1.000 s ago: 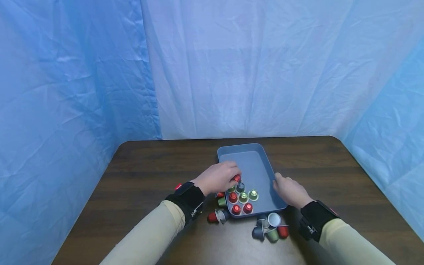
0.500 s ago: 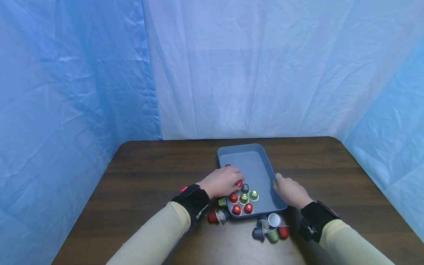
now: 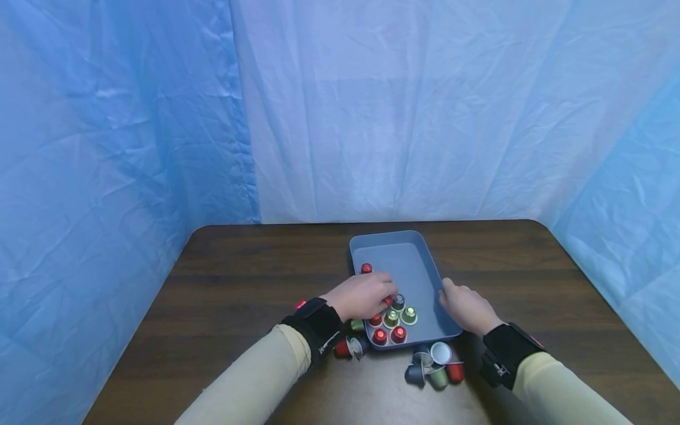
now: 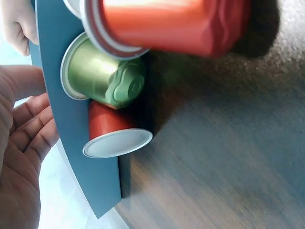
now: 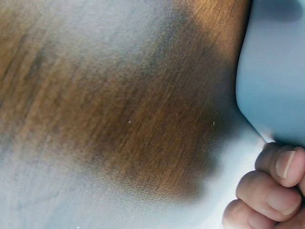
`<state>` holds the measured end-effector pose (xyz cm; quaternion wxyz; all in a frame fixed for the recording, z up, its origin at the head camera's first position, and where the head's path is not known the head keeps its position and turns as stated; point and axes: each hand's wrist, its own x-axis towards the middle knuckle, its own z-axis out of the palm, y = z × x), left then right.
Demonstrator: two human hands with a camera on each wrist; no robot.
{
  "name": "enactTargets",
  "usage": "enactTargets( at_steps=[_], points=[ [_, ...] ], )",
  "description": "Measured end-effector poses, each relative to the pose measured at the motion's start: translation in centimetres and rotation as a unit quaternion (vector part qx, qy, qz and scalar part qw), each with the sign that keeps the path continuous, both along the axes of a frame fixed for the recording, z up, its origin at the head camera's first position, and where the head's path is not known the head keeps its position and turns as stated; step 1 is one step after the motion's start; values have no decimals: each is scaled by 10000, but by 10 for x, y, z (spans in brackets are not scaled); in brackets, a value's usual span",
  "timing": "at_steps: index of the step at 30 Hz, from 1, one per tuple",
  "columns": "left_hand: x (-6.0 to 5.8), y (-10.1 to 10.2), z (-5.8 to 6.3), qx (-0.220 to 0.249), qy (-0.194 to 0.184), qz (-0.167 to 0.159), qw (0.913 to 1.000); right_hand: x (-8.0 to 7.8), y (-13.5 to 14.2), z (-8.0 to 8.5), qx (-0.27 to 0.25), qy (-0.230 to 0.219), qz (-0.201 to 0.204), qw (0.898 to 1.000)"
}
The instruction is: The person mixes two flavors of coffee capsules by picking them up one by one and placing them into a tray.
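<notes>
Head view, near side: a cluster of capsules lies tipped on the table, just beside the tray's near end, with one white lid facing up. A second group rests along the tray's left wall; in the left wrist view, a green capsule leans against that wall. Inside the tray, near red capsules stand crown up, followed by pale-green capsules. The left hand pinches a red capsule inside the tray, next to a dark capsule; the exact finger contact is hidden. The right hand grips the tray's right wall, fingers curled. Handling estimate: each capsule should be light, stiff at the rim, thin-walled and easily dented, with a slick metallic surface; take hold by opposite sides of the cup, without crushing the crown or pressing the lid. The tray appears rigid and is best held by its wall. Materials: capsules are tapered, shiny cups with flanged rims; the tray is matt blue-grey with low walls and rounded corners; the table has a dark streaked wood grain. Farther in, a lone red capsule stands by the left wall. Creased, thin-looking blue sheeting hangs behind.
</notes>
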<state>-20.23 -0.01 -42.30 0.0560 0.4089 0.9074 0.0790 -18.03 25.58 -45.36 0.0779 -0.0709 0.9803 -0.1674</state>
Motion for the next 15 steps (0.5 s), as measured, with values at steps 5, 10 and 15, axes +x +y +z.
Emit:
enactTargets(
  at_steps=[5,10,15],
  points=[
    [0,1,-2,-25,-51,-28,10000,1,-1,1,-25,8,-10,10000],
    [0,1,-4,-99,-105,-9,9999,1,-1,1,-16,32,1,10000],
    [1,-3,1,-180,-59,-25,9998,1,-1,2,-24,32,4,10000]
  ],
)
